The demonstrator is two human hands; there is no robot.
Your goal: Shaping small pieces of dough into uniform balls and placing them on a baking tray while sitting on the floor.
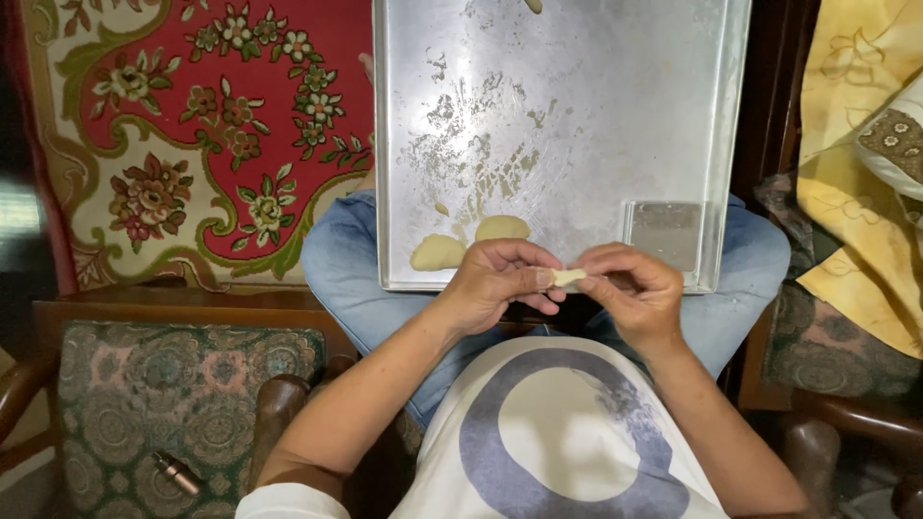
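My left hand (500,281) and my right hand (630,288) meet over my lap, and together they pinch a small pale piece of dough (568,277) between their fingertips. Just beyond them a large metal baking tray (615,115) rests on my knees. Two folded dough pieces lie on its near left corner, one (437,252) at the edge and another (502,228) beside it. A flat metal scraper (665,234) lies on the tray's near right corner.
A red floral carpet (192,125) covers the floor to the left. A patterned chair cushion (183,394) with a small metal cylinder (178,473) sits at lower left. Yellow cloth (865,144) drapes on the right. Another bit of dough (534,5) shows at the tray's far edge.
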